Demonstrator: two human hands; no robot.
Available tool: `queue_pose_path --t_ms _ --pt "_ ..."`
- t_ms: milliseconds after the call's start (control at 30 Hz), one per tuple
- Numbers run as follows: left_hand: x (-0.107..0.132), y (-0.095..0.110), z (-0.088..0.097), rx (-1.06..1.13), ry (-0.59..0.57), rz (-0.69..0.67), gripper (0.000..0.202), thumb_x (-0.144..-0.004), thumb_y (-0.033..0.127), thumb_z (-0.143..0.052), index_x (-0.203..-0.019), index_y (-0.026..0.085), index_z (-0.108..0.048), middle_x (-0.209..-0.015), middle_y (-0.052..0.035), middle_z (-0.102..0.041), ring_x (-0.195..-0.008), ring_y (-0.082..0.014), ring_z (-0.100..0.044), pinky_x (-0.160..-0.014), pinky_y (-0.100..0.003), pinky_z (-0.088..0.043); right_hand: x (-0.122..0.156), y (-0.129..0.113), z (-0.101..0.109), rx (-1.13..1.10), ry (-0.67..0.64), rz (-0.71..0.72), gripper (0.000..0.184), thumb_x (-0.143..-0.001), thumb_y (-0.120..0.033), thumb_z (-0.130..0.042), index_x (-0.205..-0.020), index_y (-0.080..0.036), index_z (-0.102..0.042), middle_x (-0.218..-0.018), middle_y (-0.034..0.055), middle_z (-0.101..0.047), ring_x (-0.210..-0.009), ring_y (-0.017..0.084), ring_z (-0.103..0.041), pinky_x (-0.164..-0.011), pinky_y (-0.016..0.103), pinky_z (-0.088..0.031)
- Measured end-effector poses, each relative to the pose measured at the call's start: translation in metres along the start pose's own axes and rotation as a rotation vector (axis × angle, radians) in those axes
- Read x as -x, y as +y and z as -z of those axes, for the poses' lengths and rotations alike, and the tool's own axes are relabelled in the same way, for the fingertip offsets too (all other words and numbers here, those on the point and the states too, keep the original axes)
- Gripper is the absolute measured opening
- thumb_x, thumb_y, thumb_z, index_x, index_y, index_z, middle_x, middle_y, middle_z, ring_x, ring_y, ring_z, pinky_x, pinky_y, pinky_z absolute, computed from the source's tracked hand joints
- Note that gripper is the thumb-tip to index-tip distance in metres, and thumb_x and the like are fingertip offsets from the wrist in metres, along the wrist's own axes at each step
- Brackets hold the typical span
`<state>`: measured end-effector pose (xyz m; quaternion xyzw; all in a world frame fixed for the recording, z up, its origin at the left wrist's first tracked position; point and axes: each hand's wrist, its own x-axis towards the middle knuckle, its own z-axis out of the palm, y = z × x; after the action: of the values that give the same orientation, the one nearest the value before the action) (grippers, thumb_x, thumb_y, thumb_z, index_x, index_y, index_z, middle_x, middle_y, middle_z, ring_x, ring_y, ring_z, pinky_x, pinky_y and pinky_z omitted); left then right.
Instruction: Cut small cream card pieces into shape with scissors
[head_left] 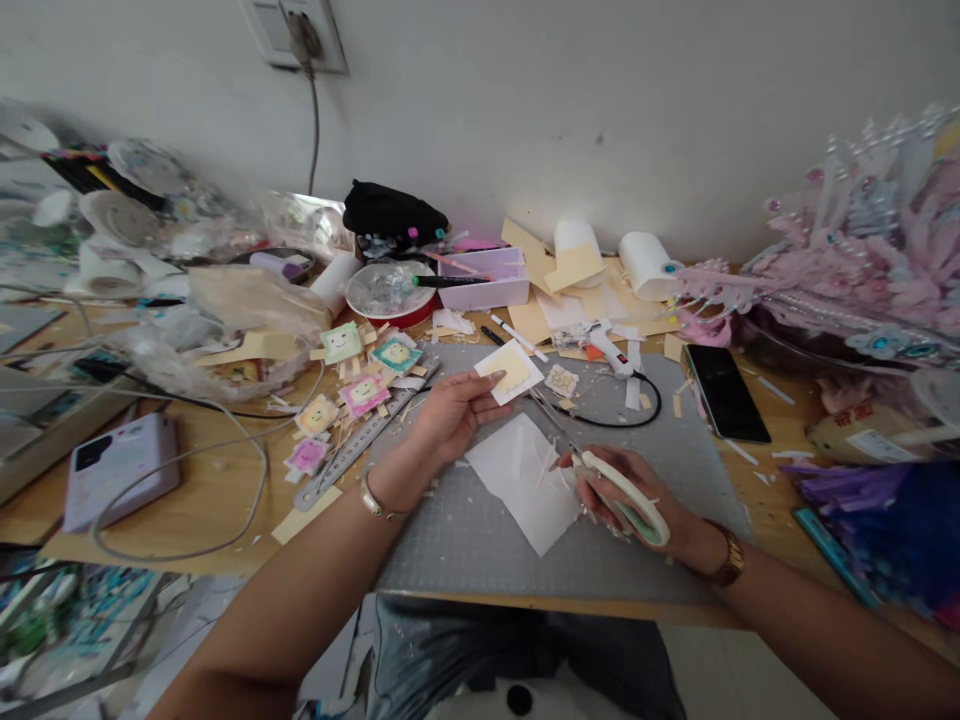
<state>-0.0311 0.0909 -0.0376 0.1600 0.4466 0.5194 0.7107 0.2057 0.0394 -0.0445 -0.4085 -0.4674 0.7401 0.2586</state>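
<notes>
My left hand (448, 412) pinches a small white card with a yellow square on it (510, 371), holding it just above the grey cutting mat (480, 530). My right hand (626, 492) is closed around the pale handles of a pair of scissors (600, 478), whose blades point up-left toward the card. A sheet of white paper (525, 480) lies on the mat between the two hands, with thin paper strips on it.
A metal ruler (360, 440) and several small smiley-face paper squares (364, 392) lie left of the mat. A glue gun (611, 352), a black phone (724, 392), paper rolls, a white tray (487, 275) and pink decorations (862, 250) crowd the back and right.
</notes>
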Motion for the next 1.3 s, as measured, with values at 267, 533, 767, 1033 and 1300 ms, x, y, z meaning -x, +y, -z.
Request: queue_pose_path --t_ms 267,533,767,1033,1300 --pt "0.0025 -0.0007 -0.0014 -0.015 -0.019 0.012 0.005 -0.077 0.008 -0.067 -0.073 0.009 -0.066 -0.082 -0.0107 -0.074 -0.068 -0.0172 -0.071 -0.073 -0.033 -0.061 -0.0029 -0.0001 -0.0041 -0.054 0.068 -0.095 0.028 -0.066 -0.038 -0.075 -0.082 -0.018 -0.064 -0.052 -0.0047 -0.053 -0.034 0.005 -0.039 -0.029 0.016 -0.032" --pt "0.0009 -0.0015 -0.0009 -0.049 -0.040 0.017 0.007 -0.078 0.006 -0.065 -0.073 0.009 -0.069 -0.082 -0.0109 -0.075 -0.065 -0.0159 -0.069 -0.064 -0.028 -0.060 -0.0033 -0.0018 -0.0058 -0.040 0.115 -0.126 0.026 -0.064 -0.032 -0.075 -0.083 -0.018 -0.066 -0.051 -0.0050 -0.054 -0.032 0.005 -0.039 -0.027 0.015 -0.032" --pt "0.0007 -0.0034 -0.0004 -0.036 -0.026 -0.005 0.005 -0.075 0.007 -0.069 -0.071 0.010 -0.068 -0.083 -0.0106 -0.074 -0.069 -0.0178 -0.070 -0.068 -0.030 -0.060 -0.0024 0.0003 -0.0055 -0.078 0.122 -0.162 0.030 -0.062 -0.034 -0.079 -0.084 -0.019 -0.066 -0.051 -0.0054 -0.053 -0.033 0.006 -0.040 -0.029 0.016 -0.034" --pt "0.0003 -0.0023 -0.0004 -0.018 -0.030 -0.041 0.003 -0.074 0.008 -0.071 -0.072 0.008 -0.069 -0.080 -0.0107 -0.074 -0.069 -0.0174 -0.070 -0.069 -0.030 -0.060 -0.0028 0.0019 0.0001 -0.053 0.063 -0.098 0.037 -0.067 -0.041 -0.077 -0.091 -0.016 -0.065 -0.054 -0.0042 -0.055 -0.034 0.006 -0.043 -0.030 0.016 -0.037" --pt "-0.0004 -0.0009 0.0011 -0.039 -0.039 -0.023 0.001 -0.076 0.009 -0.069 -0.075 0.008 -0.070 -0.086 -0.0130 -0.075 -0.072 -0.0186 -0.071 -0.074 -0.033 -0.060 -0.0021 0.0021 0.0002 -0.025 0.024 -0.021 0.034 -0.072 -0.047 -0.074 -0.087 -0.017 -0.066 -0.054 -0.0034 -0.055 -0.036 0.006 -0.042 -0.030 0.015 -0.033"
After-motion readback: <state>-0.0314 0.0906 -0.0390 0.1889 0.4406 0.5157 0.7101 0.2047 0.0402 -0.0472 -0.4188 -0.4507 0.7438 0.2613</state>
